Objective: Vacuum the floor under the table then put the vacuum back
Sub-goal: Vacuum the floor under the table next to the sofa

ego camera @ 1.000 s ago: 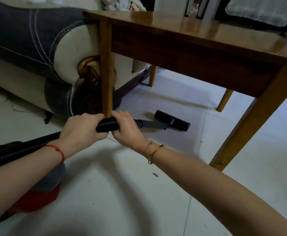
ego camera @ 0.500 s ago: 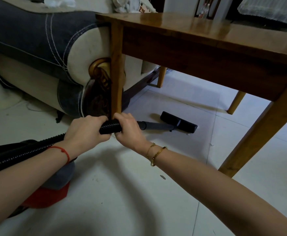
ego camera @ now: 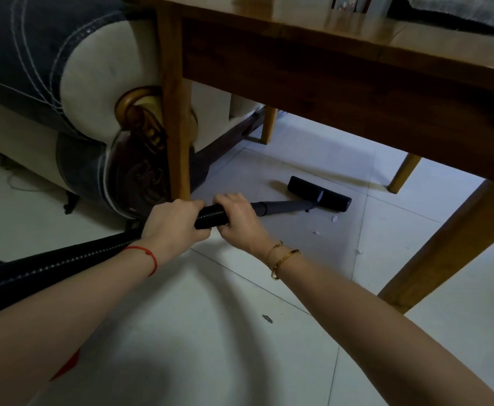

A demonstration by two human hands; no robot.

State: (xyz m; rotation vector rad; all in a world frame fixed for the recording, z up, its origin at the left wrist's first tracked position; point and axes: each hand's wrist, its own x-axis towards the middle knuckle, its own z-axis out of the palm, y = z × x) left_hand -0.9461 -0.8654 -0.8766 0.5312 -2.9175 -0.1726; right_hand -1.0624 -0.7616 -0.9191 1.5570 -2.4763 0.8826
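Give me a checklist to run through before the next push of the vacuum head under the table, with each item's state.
1. Left hand grips the hose: ok.
2. Right hand grips the hose: ok.
3. Floor head flat on the tiles under the table: ok.
4. Floor clear of debris: not ok, white bits lie beside the head and a dark scrap nearer the person.
5. Wand clear of the table leg: ok.
6. Vacuum running: cannot tell.

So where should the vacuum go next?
Probably a small slide toward the right: white crumbs lie on the floor just beside the brush head under the table. The left hand and right hand both grip the hose, so they can steer it.
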